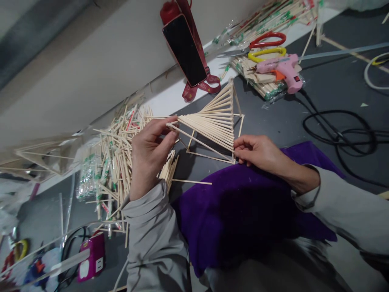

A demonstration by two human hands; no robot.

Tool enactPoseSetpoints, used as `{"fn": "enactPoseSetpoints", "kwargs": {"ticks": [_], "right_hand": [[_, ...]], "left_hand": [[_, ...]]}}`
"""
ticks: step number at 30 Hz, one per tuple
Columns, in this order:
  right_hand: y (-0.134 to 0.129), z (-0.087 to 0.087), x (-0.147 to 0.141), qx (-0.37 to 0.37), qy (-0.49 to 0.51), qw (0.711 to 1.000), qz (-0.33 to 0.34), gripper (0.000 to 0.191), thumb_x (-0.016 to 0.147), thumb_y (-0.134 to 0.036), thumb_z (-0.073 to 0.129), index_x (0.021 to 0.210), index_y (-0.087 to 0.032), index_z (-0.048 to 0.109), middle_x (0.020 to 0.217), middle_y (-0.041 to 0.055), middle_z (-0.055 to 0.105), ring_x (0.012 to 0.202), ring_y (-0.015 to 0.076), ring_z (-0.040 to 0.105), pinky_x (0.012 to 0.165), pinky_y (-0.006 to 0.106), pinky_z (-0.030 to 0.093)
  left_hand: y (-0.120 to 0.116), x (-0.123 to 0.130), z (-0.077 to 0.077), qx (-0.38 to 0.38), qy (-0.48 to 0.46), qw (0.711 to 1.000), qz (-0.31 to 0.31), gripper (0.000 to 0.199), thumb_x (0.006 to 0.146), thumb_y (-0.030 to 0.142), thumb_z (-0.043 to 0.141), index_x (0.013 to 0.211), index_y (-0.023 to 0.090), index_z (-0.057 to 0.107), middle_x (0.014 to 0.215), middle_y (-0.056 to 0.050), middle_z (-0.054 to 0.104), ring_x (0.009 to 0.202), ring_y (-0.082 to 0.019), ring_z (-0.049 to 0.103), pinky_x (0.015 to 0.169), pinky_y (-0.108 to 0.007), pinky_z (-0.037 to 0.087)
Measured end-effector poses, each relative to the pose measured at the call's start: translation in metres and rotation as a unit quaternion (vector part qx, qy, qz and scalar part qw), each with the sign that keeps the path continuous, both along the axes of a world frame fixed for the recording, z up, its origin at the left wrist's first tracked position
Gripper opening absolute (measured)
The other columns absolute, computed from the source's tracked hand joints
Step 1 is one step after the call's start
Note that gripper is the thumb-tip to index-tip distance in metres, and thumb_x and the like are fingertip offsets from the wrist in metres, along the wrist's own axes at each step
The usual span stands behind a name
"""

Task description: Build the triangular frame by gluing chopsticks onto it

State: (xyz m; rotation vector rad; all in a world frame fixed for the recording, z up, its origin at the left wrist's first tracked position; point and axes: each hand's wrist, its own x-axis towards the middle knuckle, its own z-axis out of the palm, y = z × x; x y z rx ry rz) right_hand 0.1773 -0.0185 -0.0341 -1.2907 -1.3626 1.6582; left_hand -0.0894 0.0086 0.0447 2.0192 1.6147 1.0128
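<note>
Two grips, left (154,152) and right (258,153), pinch one wooden stick frame (212,125) at opposite ends. One pink glue gun (281,71) beyond.

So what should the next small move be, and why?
Probably a gentle press on the near edge of the fan of sticks: the left hand pinches at its narrow end, the right hand at its wide end's near corner, and the glue gun lies aside.
</note>
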Motion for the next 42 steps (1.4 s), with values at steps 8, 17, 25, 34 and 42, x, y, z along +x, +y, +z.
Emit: {"fn": "enactPoseSetpoints", "kwargs": {"ticks": [8, 17, 25, 34, 42], "right_hand": [[-0.001, 0.003, 0.0, -0.015, -0.033, 0.999, -0.001, 0.013, 0.075, -0.023, 0.065, 0.086, -0.015, 0.066, 0.061, -0.0016, 0.06, 0.053, 0.009, 0.06, 0.045, 0.017, 0.043], [-0.004, -0.004, 0.0, 0.027, -0.079, 0.996, 0.007, 0.016, 0.079, -0.029, 0.063, 0.084, -0.015, 0.07, 0.056, -0.0002, 0.063, 0.05, 0.0104, 0.059, 0.047, 0.02, 0.04], [-0.004, 0.006, -0.001, 0.054, -0.136, 0.989, 0.015, 0.019, 0.081, -0.031, 0.06, 0.077, -0.017, 0.072, 0.05, -0.001, 0.061, 0.044, 0.01, 0.054, 0.044, 0.021, 0.034], [-0.004, 0.006, -0.001, 0.063, -0.137, 0.988, 0.007, 0.016, 0.079, -0.028, 0.061, 0.076, -0.016, 0.072, 0.054, -0.0009, 0.062, 0.047, 0.0101, 0.058, 0.05, 0.022, 0.04], [-0.003, 0.006, -0.002, 0.072, -0.136, 0.988, -0.007, 0.015, 0.077, -0.029, 0.063, 0.073, -0.016, 0.07, 0.055, -0.0014, 0.062, 0.047, 0.0102, 0.057, 0.05, 0.022, 0.039]], "left_hand": [[0.0, 0.0, 0.002, 0.008, 0.014, 1.0, -0.008, 0.029, 0.082, 0.025, 0.067, 0.11, 0.025, 0.074, 0.102, -0.003, 0.072, 0.085, -0.015, 0.064, 0.071, -0.027, 0.05], [-0.001, -0.005, 0.0, 0.011, 0.014, 0.999, -0.037, 0.029, 0.086, 0.026, 0.065, 0.114, 0.026, 0.072, 0.106, -0.006, 0.072, 0.097, -0.018, 0.065, 0.076, -0.03, 0.051], [-0.001, -0.007, -0.002, 0.001, -0.004, 1.0, -0.025, 0.03, 0.086, 0.028, 0.067, 0.115, 0.026, 0.073, 0.105, -0.006, 0.072, 0.091, -0.017, 0.066, 0.07, -0.027, 0.05], [-0.002, -0.004, -0.002, -0.028, -0.029, 0.999, 0.002, 0.032, 0.083, 0.029, 0.069, 0.115, 0.025, 0.073, 0.102, -0.006, 0.074, 0.079, -0.015, 0.065, 0.059, -0.024, 0.048], [0.0, -0.001, -0.002, -0.026, -0.028, 0.999, 0.013, 0.032, 0.082, 0.028, 0.07, 0.113, 0.024, 0.073, 0.102, -0.005, 0.074, 0.077, -0.014, 0.065, 0.058, -0.023, 0.049]]}}
